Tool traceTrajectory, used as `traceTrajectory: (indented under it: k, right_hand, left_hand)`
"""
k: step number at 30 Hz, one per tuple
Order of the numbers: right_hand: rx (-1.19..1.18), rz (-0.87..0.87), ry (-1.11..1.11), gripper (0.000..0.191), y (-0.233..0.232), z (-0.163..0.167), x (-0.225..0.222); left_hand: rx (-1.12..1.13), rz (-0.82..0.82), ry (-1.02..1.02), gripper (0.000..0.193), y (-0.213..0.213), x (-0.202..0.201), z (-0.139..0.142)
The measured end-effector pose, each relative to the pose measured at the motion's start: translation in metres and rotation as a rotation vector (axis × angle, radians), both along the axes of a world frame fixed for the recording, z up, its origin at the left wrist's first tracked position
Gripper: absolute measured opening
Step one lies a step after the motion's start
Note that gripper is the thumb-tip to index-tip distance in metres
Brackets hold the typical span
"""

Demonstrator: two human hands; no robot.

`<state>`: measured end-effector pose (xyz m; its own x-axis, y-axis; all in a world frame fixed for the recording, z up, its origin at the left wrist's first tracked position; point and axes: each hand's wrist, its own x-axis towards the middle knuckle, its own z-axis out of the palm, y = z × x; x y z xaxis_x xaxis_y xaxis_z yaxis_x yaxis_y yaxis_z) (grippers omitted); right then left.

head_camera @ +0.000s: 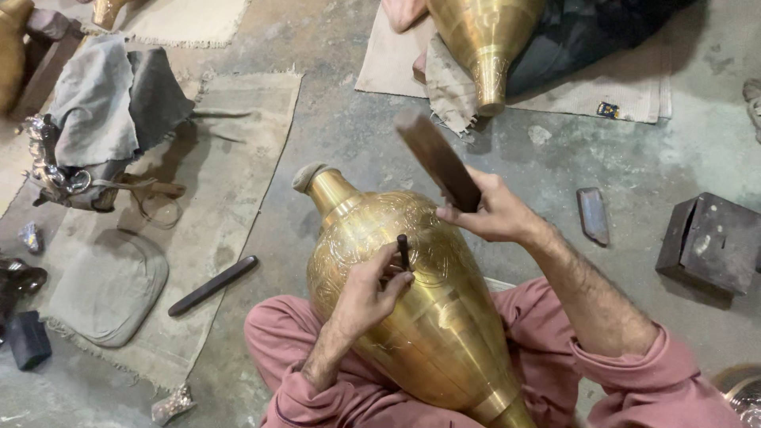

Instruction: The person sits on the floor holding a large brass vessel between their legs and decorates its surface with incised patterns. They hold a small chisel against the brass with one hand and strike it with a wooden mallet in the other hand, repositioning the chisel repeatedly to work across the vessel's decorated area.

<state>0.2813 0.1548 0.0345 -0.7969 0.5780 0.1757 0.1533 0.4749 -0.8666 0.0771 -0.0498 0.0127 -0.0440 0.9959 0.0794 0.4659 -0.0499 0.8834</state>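
Across the lap: a large vase (412, 293), neck pointing away and to the left. On its upper side, the left hand (366, 295) with a short punch (403, 251) upright against the metal. Above and right of that, the right hand (493, 212) gripping a flat mallet (437, 158). Left, on a floor mat (230, 190), a dark bar (212, 285). Right, on the floor, a block (708, 242). Farther back, a second vase (485, 43).

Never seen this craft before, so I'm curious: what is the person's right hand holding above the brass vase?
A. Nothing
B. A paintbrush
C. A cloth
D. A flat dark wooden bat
D: the right hand grips a flat dark wooden bat raised over the vase, while the left hand holds a small punch against it.
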Motion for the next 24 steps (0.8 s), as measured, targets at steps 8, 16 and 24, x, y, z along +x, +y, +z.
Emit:
traceTrajectory:
  k: [8,16,24]
  right_hand:
    - [0.156,-0.095,-0.122,0.036,-0.002,0.015,0.000]
    - [0.400,0.091,-0.123,0.035,0.001,0.029,-0.003]
    - [0.275,-0.019,-0.262,0.032,0.003,0.014,0.006]
  left_hand:
    - [-0.059,0.104,-0.055,0.048,0.000,0.000,0.003]
    - [-0.058,0.051,-0.068,0.043,-0.001,-0.001,0.000]
    - [0.007,-0.009,0.005,0.046,0.004,-0.003,0.006]
